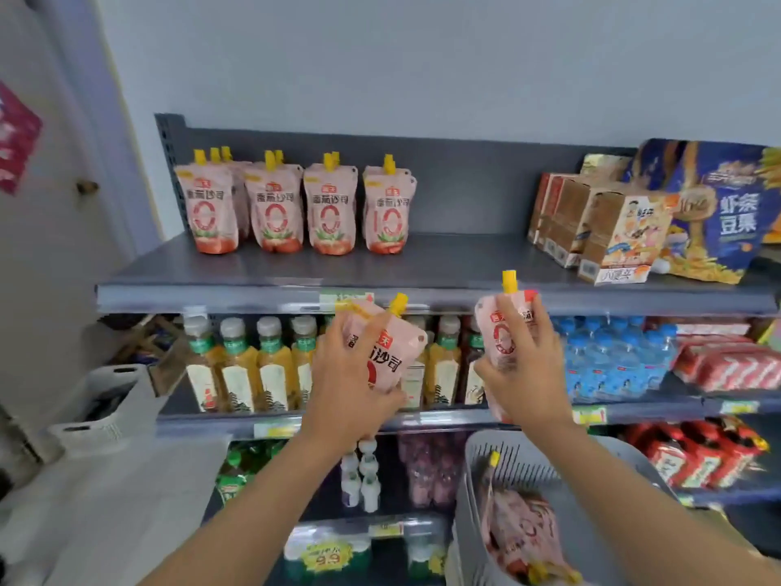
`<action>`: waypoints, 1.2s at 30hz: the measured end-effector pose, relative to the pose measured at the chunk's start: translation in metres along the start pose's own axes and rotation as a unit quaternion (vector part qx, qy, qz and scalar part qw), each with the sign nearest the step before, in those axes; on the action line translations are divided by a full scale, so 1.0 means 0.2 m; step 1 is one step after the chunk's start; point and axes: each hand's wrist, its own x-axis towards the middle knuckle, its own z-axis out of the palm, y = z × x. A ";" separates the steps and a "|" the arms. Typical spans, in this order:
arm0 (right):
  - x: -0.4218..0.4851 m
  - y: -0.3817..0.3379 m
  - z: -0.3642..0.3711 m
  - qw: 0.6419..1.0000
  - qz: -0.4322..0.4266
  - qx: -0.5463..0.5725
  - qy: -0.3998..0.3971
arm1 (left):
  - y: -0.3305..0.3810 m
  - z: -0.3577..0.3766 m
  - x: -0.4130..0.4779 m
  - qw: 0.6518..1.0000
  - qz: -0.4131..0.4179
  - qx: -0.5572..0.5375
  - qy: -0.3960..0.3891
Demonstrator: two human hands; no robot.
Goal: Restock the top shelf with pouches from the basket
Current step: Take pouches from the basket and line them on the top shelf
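My left hand grips a pink pouch with a yellow cap, tilted to the right, just below the top shelf's front edge. My right hand holds a second pink pouch upright, its cap level with that edge. On the top shelf's left part stand several rows of the same pouches. The grey basket at the lower right holds more pouches.
Snack boxes and a blue bag fill the top shelf's right end; bare shelf lies between them and the pouches. Bottles of tea and water line the shelf below. A white basket sits at the left.
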 end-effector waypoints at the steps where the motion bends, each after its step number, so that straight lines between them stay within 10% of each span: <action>1: 0.05 -0.08 0.02 1.000 -0.012 0.020 0.006 | -0.03 -0.07 0.04 1.000 0.001 0.005 0.022; 14: 0.84 -0.69 0.45 0.966 -0.154 0.207 -0.007 | -0.52 -0.61 0.88 0.967 -0.062 -0.027 0.246; 36: 1.06 -1.11 1.14 0.959 -0.159 0.229 -0.054 | -1.28 -0.69 1.26 0.975 -0.042 -0.039 0.216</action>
